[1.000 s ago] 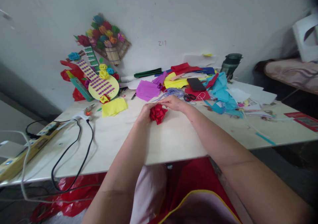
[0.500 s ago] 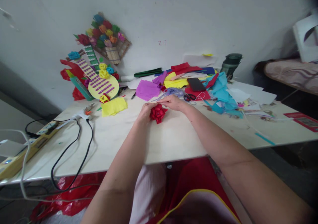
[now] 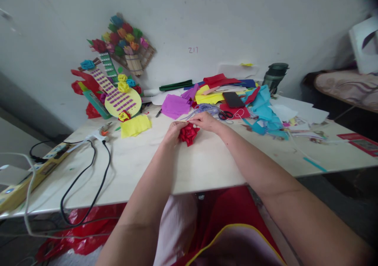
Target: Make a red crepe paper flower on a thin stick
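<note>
A red paper flower (image 3: 189,133) with folded petals is held just above the pale table in front of me. My left hand (image 3: 173,132) is closed around its left side, the thumb along the top. The fingers of my right hand (image 3: 203,121) are pinched together at the flower's upper edge; whether they grip a petal or something thinner is too small to see. Behind the hands lie a coil of pale purple cord (image 3: 206,109), a purple paper sheet (image 3: 176,106) and black-handled scissors (image 3: 225,115).
At the left stand a paper guitar (image 3: 123,102), a green glue bottle (image 3: 97,103), a glue gun (image 3: 102,134) with cables and a power strip (image 3: 44,171). Coloured paper, a phone (image 3: 233,100), blue crepe paper (image 3: 264,112) and a dark green bottle (image 3: 274,78) line the back.
The flower has turned slightly and shifted a little to the right in my hands. My right fingers have moved very slightly. Everything else looks the same.
</note>
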The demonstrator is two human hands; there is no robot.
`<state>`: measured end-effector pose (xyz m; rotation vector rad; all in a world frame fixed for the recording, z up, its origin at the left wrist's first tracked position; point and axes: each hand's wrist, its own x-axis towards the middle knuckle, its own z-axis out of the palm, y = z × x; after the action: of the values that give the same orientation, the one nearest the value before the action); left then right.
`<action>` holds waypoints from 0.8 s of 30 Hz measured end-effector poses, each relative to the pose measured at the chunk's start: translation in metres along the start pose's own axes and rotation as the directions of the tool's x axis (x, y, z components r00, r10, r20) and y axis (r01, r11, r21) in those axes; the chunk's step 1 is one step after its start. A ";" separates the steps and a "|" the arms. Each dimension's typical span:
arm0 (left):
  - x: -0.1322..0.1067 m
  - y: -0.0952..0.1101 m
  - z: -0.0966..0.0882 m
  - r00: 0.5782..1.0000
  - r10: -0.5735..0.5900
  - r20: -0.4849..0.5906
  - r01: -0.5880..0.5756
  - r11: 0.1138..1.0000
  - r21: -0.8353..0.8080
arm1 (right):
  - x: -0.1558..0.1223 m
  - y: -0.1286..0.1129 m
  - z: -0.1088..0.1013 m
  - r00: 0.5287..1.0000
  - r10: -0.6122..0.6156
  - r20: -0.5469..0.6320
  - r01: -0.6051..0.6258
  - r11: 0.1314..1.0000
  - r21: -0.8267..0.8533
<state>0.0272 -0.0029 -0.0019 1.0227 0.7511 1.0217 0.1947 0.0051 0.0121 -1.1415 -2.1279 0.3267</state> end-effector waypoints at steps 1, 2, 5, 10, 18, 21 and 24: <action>-0.001 0.000 0.000 1.000 -0.002 0.002 0.002 1.000 -0.002 | 0.000 -0.001 0.000 1.000 -0.011 -0.004 0.011 1.000 -0.012; -0.001 0.001 0.001 1.000 -0.001 0.004 0.001 1.000 0.000 | 0.000 -0.002 -0.001 1.000 -0.024 -0.007 0.024 0.999 -0.022; -0.002 0.001 0.002 1.000 0.023 0.008 -0.023 1.000 0.009 | 0.000 -0.003 -0.001 0.998 -0.059 -0.014 0.058 0.997 -0.044; 0.000 -0.002 0.001 0.999 0.048 -0.002 -0.048 0.999 -0.010 | 0.002 -0.001 0.000 0.997 -0.066 -0.034 0.065 0.998 -0.018; 0.002 -0.004 -0.001 0.999 0.034 -0.042 -0.035 0.999 -0.018 | 0.005 0.003 0.005 0.993 -0.057 -0.104 0.065 0.995 0.073; 0.003 -0.004 -0.001 0.999 0.018 -0.039 -0.020 0.999 -0.038 | 0.005 0.002 0.007 0.990 -0.060 -0.125 0.075 0.990 0.121; 0.004 -0.004 -0.001 0.999 -0.009 -0.053 0.004 0.996 -0.089 | 0.005 0.001 0.007 0.989 -0.057 -0.138 0.081 0.982 0.170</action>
<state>0.0295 0.0005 -0.0064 0.9189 0.7455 1.0713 0.1887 0.0102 0.0094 -0.9593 -1.9752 0.3874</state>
